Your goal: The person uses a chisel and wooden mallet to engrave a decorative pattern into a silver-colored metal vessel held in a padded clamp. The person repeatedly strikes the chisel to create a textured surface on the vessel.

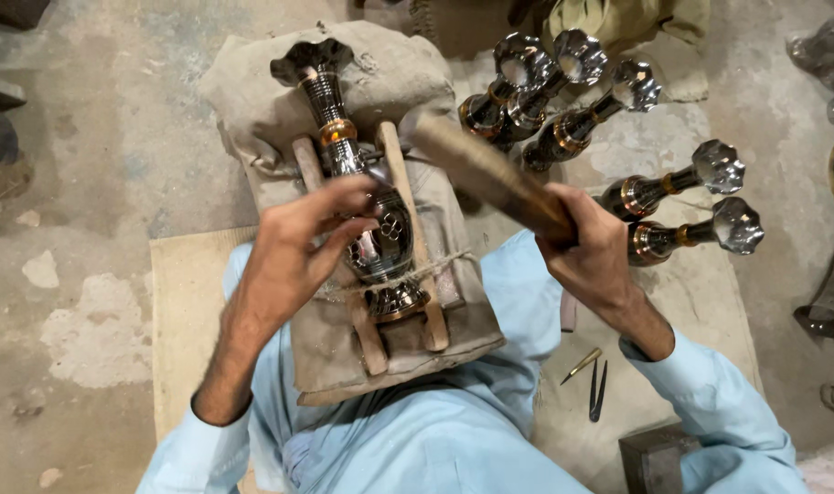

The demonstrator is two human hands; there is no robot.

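Head view: the polished dark metal vase with copper bands (362,197) lies in a wooden cradle (408,247); left hand (298,252) steadies it, fingers loosely curled, right hand (593,249) clenches a wooden mallet (486,169) beside it. A stray blow could dent it or strike fingers.

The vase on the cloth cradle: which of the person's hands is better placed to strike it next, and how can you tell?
Right. The right hand grips the wooden mallet, raised over the vase; the left hand has its fingers on the vase's body.
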